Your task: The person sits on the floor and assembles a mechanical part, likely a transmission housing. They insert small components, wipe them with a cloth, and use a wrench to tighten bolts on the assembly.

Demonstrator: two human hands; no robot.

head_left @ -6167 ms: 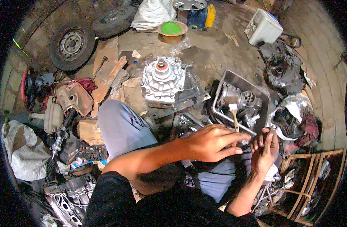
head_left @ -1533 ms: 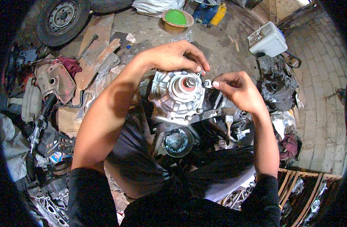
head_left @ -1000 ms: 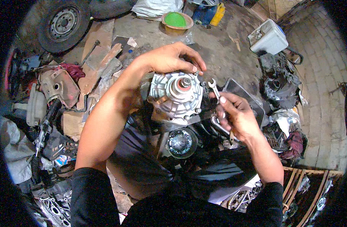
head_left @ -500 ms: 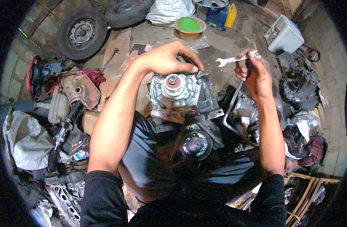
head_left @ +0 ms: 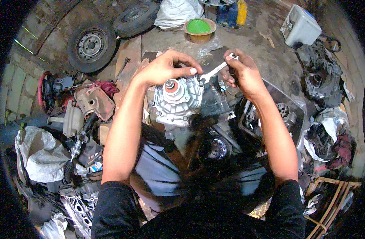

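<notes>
A silver metal gear housing (head_left: 181, 106) with a shaft and an orange-red seal on top stands in front of me. Over its far left side reaches my left hand (head_left: 163, 71), thumb and forefinger drawn together at the far right edge, close to a bolt (head_left: 201, 82). What lies between those fingertips is too small to make out. My right hand (head_left: 245, 75) grips a combination wrench (head_left: 216, 71) by its ring end. The wrench's open jaw is at that bolt, right beside my left fingertips.
Right of the housing lies a tray (head_left: 298, 113) of metal parts. Further right are a dark casing (head_left: 320, 75) and a grey plastic container (head_left: 301, 26). Beyond stands a basin (head_left: 200, 36) with a green basket. Wheels (head_left: 91, 46) and engine parts (head_left: 79, 207) sit at left.
My right hand has moved left with the wrench, bringing its jaw from mid-air to the bolt. My left fingers stay by the housing's far edge. The whole view has shifted slightly.
</notes>
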